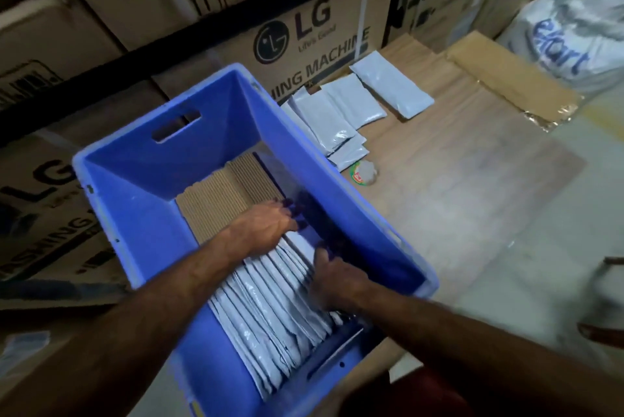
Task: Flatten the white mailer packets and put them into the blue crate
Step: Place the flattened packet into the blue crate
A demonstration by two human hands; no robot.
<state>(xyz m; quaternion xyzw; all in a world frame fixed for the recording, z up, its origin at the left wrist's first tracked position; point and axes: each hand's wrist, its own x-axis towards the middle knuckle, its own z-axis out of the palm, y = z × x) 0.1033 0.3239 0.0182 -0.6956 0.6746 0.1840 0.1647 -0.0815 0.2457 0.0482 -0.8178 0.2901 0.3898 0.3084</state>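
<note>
Hidden or unclear: the fingertips of the left hand (266,222) sink into the dark shadow along the crate's right wall, so their ends cannot be made out. The right hand (332,278) is motion-blurred; its fingers lie on the packets, but whether they pinch one cannot be told. The near end of the blue crate (141,200) is cut off by both forearms and the lower frame edge.

Hands: both arms reach into the crate from 6 o'clock. The left hand lies palm down, fingers spread and fairly straight, pressing on the far end of the row of packets. The right hand sits just beside it toward 4 o'clock, palm down on the same row, thumb pointing toward 12.

Task things: a row of white packets (270,308) stands on edge, leaning, in the near half of the crate. Beyond them at 12 o'clock a sheet of ribbed cardboard (219,194) covers the crate floor.

Outside the crate, at 1 o'clock, loose white packets (351,106) lie flat and overlapping on a flattened carton (456,133). Touching the nearest packet is a small round lid (364,173), blurred. A white printed sack (574,28) stands at 2 o'clock. Stacked washing-machine boxes (304,28) fill the background from 9 to 1.
</note>
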